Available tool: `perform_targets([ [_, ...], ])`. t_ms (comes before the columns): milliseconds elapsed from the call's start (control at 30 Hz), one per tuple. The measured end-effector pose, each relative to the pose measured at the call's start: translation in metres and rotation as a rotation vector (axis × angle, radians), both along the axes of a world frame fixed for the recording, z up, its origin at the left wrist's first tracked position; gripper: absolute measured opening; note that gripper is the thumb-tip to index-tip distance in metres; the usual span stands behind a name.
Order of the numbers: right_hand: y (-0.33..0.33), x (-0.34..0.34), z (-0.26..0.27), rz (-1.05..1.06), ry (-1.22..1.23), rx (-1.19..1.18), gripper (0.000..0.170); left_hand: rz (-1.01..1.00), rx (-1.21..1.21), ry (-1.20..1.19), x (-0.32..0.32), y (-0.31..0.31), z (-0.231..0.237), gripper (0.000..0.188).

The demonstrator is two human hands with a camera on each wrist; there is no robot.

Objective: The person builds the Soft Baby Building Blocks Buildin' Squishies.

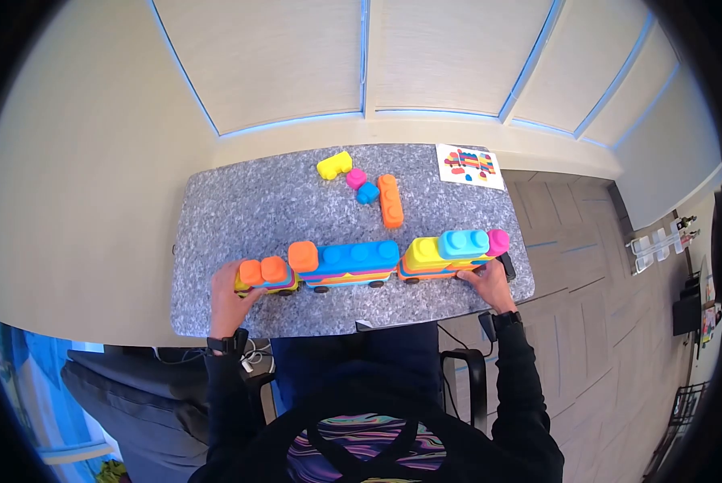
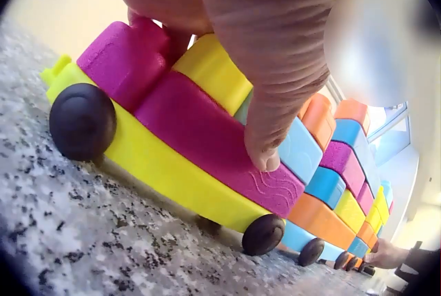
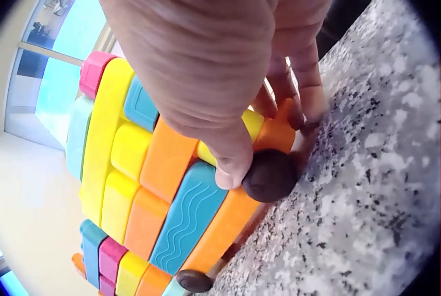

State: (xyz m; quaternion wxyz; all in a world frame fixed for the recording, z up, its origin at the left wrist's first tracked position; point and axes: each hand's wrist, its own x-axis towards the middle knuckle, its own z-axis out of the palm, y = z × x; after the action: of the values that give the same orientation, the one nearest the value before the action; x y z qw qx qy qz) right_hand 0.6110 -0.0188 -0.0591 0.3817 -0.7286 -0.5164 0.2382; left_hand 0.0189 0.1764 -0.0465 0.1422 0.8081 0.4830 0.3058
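Note:
Three wheeled cars built of toy building blocks stand in a line on the speckled table. My left hand (image 1: 227, 299) grips the left car (image 2: 186, 155), which has a yellow base and black wheels, with the thumb against its magenta block (image 2: 220, 144). At the other end my right hand (image 1: 493, 287) holds the right car (image 3: 155, 186) low near a wheel (image 3: 269, 176), thumb on the near side and fingers on the far side. Between them sits the middle car (image 1: 353, 262), topped in blue with an orange block (image 1: 303, 257). It stands close to both neighbours.
Behind the cars lie a long orange block (image 1: 390, 201), a blue block (image 1: 368, 193), a pink block (image 1: 356, 179) and a yellow piece (image 1: 334, 166). A picture card (image 1: 471, 167) is at the far right corner of the table (image 1: 256, 201). A dark object (image 1: 506, 266) lies beside my right hand.

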Motion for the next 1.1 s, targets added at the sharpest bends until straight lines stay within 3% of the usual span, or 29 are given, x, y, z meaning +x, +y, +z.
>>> perform_targets([
  [500, 0.006, -0.010, 0.011, 0.111, -0.075, -0.009, 0.059, 0.037, 0.087, 0.050, 0.004, 0.002, -0.001, 0.079],
  [600, 0.008, -0.013, 0.012, 0.054, -0.060, 0.031, 0.060, 0.049, 0.083, 0.058, 0.008, 0.004, 0.002, 0.077],
  [700, 0.013, -0.013, 0.018, 0.060, -0.207, 0.060, 0.060, 0.063, 0.050, 0.060, 0.013, 0.013, 0.003, 0.076],
  [767, 0.018, -0.009, 0.012, 0.089, -0.259, 0.209, 0.059, 0.064, 0.036, 0.055, 0.016, 0.020, 0.002, 0.076],
  [1100, 0.046, 0.004, 0.006, -0.014, -0.299, 0.115, 0.058, 0.084, 0.015, 0.058, 0.038, 0.051, 0.000, 0.079],
])
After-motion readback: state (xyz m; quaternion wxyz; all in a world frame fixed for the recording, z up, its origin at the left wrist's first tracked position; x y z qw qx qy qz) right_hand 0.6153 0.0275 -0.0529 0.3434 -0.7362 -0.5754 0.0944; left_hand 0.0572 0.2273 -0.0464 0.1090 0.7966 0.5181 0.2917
